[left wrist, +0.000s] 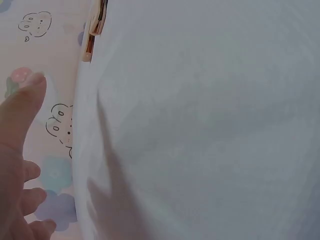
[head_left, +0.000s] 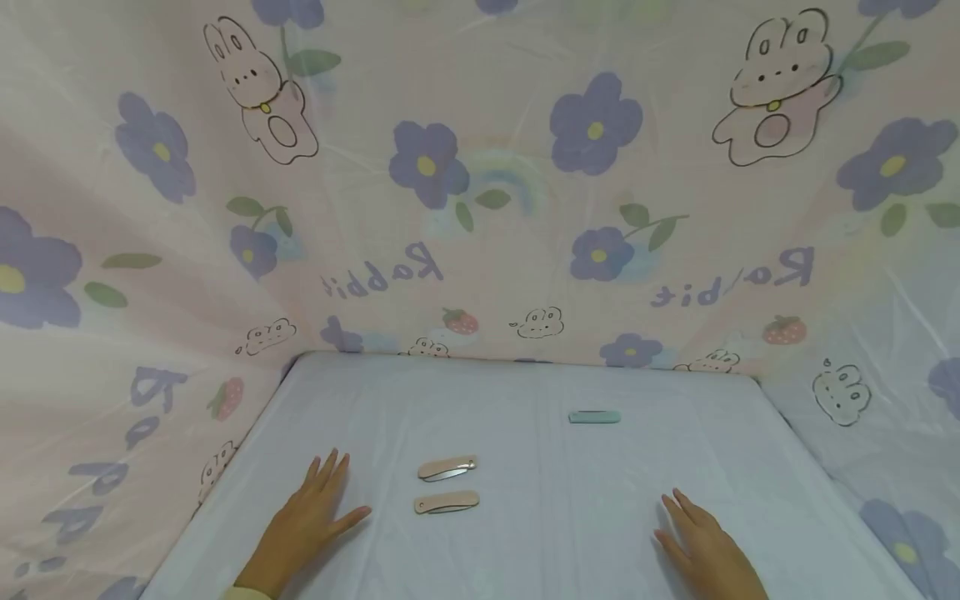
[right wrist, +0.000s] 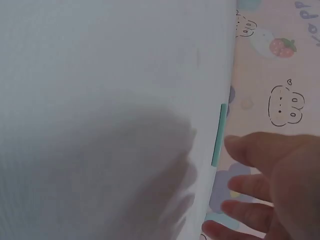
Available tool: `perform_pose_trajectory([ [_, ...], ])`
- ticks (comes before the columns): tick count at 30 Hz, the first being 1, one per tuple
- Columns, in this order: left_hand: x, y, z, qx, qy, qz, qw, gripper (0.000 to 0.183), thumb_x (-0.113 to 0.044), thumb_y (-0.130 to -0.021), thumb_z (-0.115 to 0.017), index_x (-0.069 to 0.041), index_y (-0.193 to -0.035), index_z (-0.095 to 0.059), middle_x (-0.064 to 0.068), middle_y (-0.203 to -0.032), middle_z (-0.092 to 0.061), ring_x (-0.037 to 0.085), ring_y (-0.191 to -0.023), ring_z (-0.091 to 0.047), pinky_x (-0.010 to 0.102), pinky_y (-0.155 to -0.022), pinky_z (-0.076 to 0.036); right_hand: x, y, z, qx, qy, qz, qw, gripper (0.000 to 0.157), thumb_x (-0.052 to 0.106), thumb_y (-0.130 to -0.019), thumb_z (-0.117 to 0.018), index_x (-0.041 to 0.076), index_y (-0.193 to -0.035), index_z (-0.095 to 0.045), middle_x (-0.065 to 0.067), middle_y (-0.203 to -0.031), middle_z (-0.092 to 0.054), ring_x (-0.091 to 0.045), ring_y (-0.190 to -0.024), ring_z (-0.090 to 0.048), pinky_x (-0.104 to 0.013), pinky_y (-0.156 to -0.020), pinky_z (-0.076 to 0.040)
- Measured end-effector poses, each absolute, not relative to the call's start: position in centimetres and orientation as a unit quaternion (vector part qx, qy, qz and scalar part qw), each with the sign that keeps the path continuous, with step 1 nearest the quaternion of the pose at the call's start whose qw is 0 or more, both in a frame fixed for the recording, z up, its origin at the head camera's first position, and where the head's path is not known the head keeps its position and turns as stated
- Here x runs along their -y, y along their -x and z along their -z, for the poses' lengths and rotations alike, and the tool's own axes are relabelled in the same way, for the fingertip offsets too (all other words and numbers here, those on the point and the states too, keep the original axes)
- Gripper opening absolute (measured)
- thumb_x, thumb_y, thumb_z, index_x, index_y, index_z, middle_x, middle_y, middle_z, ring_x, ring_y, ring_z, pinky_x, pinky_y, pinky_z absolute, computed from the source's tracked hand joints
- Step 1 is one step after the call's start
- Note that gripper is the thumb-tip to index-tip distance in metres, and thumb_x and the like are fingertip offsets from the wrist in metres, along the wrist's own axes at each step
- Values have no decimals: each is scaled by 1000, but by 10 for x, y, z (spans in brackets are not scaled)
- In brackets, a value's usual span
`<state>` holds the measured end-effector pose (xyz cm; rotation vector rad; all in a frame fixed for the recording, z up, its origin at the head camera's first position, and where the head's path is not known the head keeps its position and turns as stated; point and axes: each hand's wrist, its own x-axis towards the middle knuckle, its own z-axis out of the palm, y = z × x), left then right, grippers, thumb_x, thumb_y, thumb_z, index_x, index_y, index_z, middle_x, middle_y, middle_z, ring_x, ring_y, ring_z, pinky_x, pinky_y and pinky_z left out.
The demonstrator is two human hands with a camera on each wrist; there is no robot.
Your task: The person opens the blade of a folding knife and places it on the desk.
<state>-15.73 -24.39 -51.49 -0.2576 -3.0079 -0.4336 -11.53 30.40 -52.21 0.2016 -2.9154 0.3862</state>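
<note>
Two beige folding knives lie on the white-covered table left of centre. The upper knife (head_left: 447, 468) shows a strip of its blade, and the lower knife (head_left: 447, 502) is closest to the front. A mint-green folding knife (head_left: 594, 417) lies farther back, right of centre; its green edge (right wrist: 219, 135) shows in the right wrist view. My left hand (head_left: 303, 521) is left of the beige pair, fingers extended, holding nothing. To the right, in front of the green knife, my right hand (head_left: 705, 546) has extended fingers and touches none of the knives.
A white cover (head_left: 525, 550) spreads over the table. Its far edge meets a hanging curtain (head_left: 510, 100) printed with rabbits and purple flowers, which also encloses the left and right sides.
</note>
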Motion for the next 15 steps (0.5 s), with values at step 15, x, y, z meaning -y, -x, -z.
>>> perform_pose_trajectory([
  [15, 225, 152, 518, 972, 86, 201, 81, 65, -53, -86, -57, -18, -139, -43, 5, -134, -50, 28, -121, -47, 50, -95, -41, -269, 113, 517, 973, -113, -151, 136, 37, 25, -81, -73, 8, -113, -64, -14, -122, -58, -33, -109, -55, -51, -85, -47],
])
